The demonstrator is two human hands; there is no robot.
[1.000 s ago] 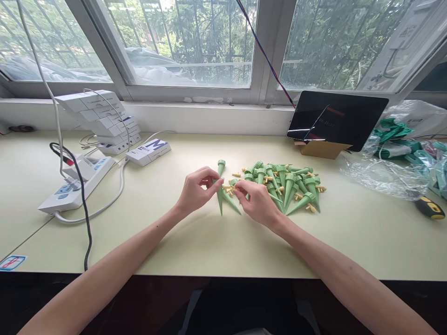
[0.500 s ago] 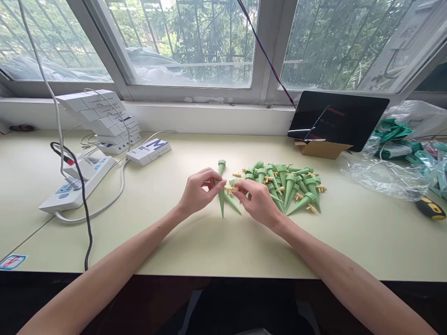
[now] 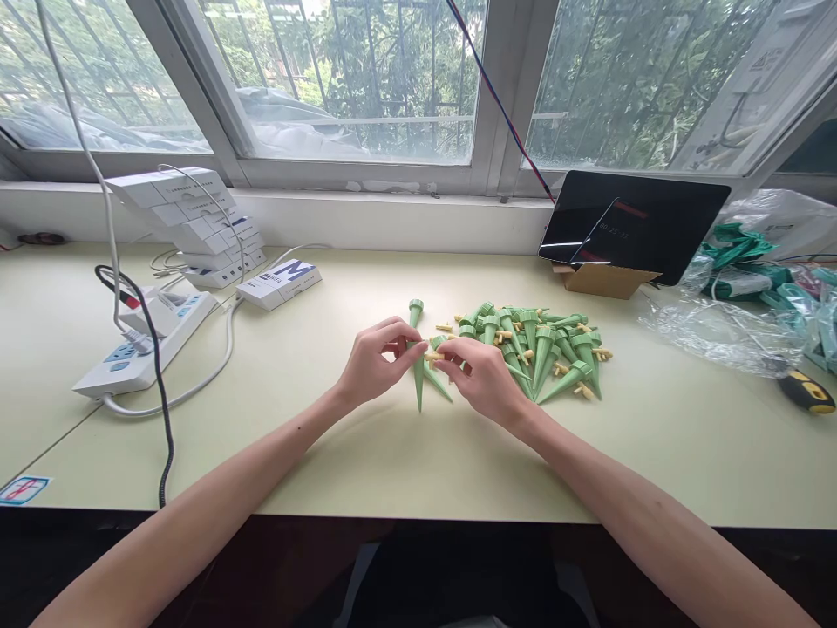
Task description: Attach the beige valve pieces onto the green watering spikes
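My left hand [image 3: 372, 362] pinches a green plastic cone spike [image 3: 418, 371] that points down toward me. My right hand [image 3: 480, 377] pinches a small yellow plastic piece [image 3: 433, 355] right against the side of that spike. Another green spike [image 3: 437, 381] lies on the table between my hands. A pile of green spikes and small yellow pieces [image 3: 536, 344] lies just right of my right hand on the pale green table [image 3: 366, 453].
A white power strip [image 3: 140, 344] with cables and a stack of white boxes [image 3: 189, 222] sit at the left. A dark tablet [image 3: 631, 222] leans on a cardboard box at the back right. Plastic bags with green parts [image 3: 751, 279] and a screwdriver handle [image 3: 804, 390] lie at the far right.
The spike in my left hand has shifted slightly right and lower. My right hand has brought the yellow piece closer against it. Otherwise little has moved.
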